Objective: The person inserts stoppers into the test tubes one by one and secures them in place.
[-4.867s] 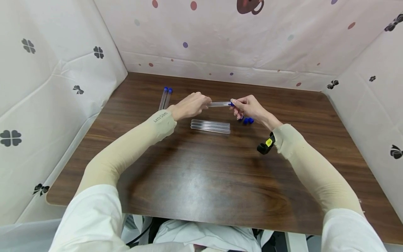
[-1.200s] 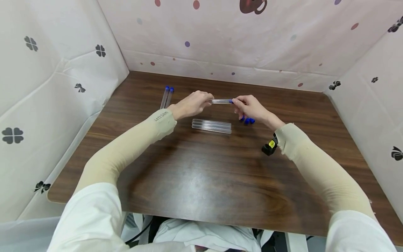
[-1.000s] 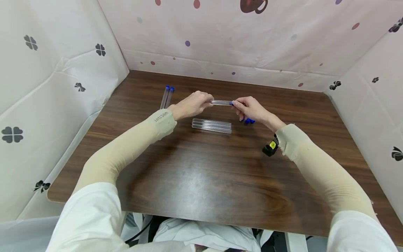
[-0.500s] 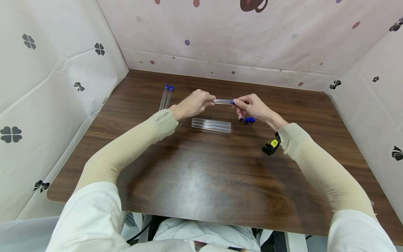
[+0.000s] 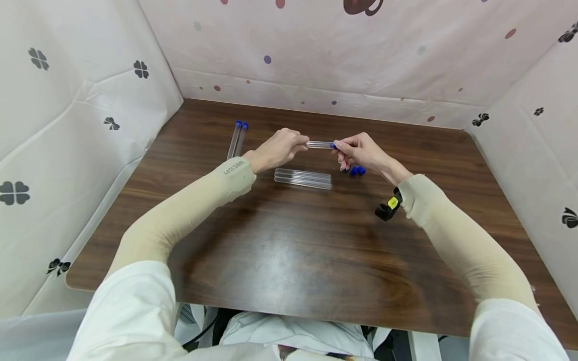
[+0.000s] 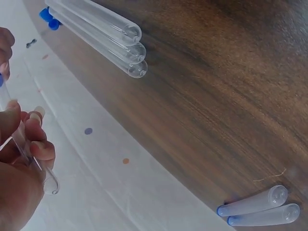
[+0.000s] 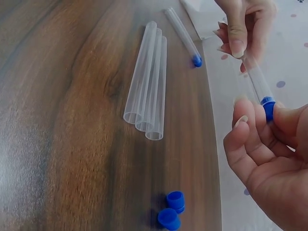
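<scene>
My left hand (image 5: 279, 149) holds a clear plastic test tube (image 5: 319, 145) above the table, its rounded end poking out below the fingers in the left wrist view. At the tube's mouth my right hand (image 5: 363, 151) pinches a blue cap (image 7: 268, 109) between thumb and fingers; the cap's narrower part sits at the tube's end. Below the hands lie three uncapped tubes (image 5: 302, 178) side by side, open ends toward the right. Two loose blue caps (image 7: 172, 211) show near them in the right wrist view.
Two capped tubes (image 5: 238, 139) lie at the back left of the brown wooden table (image 5: 289, 250), beyond my left wrist. White patterned sheets (image 5: 316, 65) wall in the table at the back and both sides. A black wrist mount (image 5: 387, 208) hangs below my right wrist.
Both hands keep hold of the same tube and cap, with only small shifts to the right and slight tilting of the tube. The tubes on the table stay put.
</scene>
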Tool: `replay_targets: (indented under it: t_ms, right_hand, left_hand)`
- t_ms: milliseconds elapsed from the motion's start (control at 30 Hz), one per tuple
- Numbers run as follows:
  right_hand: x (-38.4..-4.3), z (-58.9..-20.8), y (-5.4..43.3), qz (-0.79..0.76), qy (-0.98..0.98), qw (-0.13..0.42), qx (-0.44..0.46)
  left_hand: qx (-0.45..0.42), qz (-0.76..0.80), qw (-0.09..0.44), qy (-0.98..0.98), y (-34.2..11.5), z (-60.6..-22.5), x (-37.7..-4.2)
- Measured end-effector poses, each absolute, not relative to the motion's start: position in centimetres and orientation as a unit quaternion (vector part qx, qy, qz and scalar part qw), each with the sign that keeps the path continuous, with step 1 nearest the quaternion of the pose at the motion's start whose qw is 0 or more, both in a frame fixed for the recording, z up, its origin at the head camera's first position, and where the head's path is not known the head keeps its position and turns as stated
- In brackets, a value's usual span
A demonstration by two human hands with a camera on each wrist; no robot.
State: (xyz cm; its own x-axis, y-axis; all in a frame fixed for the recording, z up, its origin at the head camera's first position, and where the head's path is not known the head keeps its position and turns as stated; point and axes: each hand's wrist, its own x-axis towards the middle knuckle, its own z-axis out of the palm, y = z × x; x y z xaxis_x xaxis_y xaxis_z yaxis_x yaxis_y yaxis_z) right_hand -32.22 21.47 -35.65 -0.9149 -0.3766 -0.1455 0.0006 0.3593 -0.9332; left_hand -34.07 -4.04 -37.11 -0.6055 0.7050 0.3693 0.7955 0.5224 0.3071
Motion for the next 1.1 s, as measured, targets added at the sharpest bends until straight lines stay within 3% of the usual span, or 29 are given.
replay_targets:
  t_ms: [1100]
  right_hand:
    - [-32.52, -35.64, 21.45, -0.603, 0.762, 0.222, -0.074]
  left_hand:
    - [-0.430, -0.207, 0.124, -0.870, -3.87, -37.40, -33.96]
